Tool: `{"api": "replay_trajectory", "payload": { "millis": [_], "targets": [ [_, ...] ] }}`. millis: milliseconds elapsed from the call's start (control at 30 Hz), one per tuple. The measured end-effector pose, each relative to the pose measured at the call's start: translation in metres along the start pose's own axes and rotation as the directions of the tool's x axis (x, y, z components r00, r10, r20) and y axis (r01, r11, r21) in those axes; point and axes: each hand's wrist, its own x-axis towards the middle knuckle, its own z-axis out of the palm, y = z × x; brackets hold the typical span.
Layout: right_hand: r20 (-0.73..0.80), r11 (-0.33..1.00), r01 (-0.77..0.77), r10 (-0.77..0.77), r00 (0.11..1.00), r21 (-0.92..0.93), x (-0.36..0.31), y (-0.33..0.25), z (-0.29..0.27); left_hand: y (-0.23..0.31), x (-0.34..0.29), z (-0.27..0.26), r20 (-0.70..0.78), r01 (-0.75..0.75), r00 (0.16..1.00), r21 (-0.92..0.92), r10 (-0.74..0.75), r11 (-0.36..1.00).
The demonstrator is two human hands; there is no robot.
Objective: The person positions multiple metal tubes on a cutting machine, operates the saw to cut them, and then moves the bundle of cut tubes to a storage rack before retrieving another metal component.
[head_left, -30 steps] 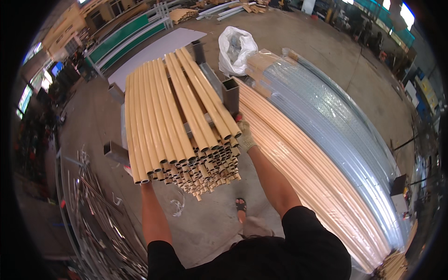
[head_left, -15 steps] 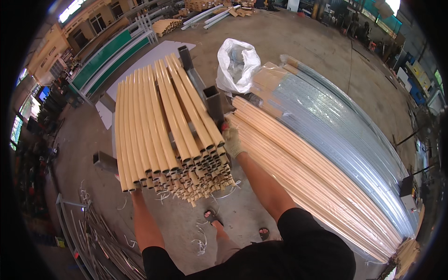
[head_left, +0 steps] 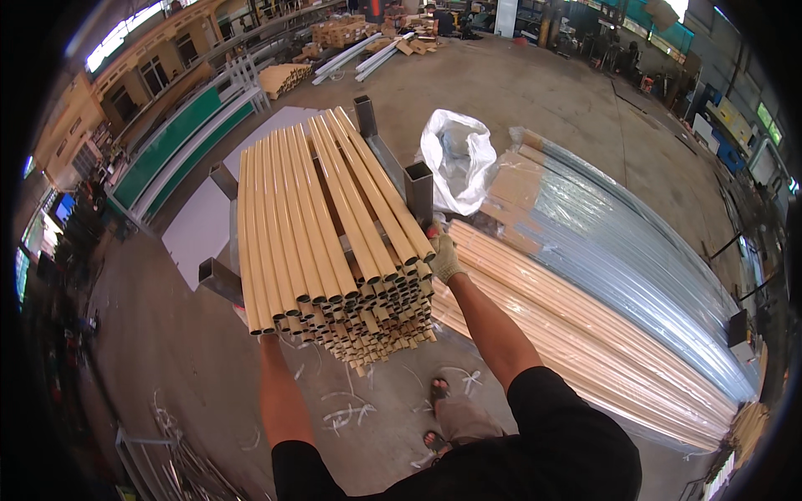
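A thick stack of cream-coloured tubes (head_left: 288, 221) lies in front of me, its near ends uneven, between upright square metal posts. My right hand (head_left: 447, 257), in a pale knitted glove, is at the stack's right side, close below a dark square post (head_left: 419, 194). Its fingers look curled, but the tube ends and post partly cover what they grip. On the stack's other side my left hand (head_left: 241, 314) is almost wholly hidden behind the tubes, near another square post (head_left: 219, 280). Its fingers do not show.
Plastic-wrapped bundles of peach tubes (head_left: 576, 334) and silvery tubes (head_left: 618, 242) lie to the right. Behind them stands an open white sack (head_left: 480, 196). Green panels (head_left: 171, 142) stand far left. Metal scraps (head_left: 188, 472) lie near left, and white straps (head_left: 347, 413) litter the floor.
The tube stack and both hands sit further right in the picture, while the sack and floor bundles have slid down and right. My feet have changed position. Both hands stay beside the stack.
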Motion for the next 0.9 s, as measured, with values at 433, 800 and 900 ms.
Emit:
{"api": "replay_trajectory", "payload": {
  "millis": [433, 800, 900],
  "targets": [
    [-0.054, 0.981, -0.162, 0.157, 0.986, -0.106, 0.178, 0.011, 0.148, -0.062, 0.250, -0.033, 0.023, 0.088, 0.996, 0.045, -0.089, 0.995],
    [-0.215, 0.958, -0.271, 0.247, 0.945, -0.091, 0.339, 0.089, 0.243, -0.145, 0.478, -0.036, 0.044, 0.107, 0.993, 0.047, -0.109, 0.993],
    [-0.278, 0.980, 0.053, -0.105, 0.955, -0.189, 0.373, 0.079, 0.265, -0.166, 0.542, -0.041, 0.067, 0.119, 0.990, 0.024, -0.120, 0.993]
  ]
}}
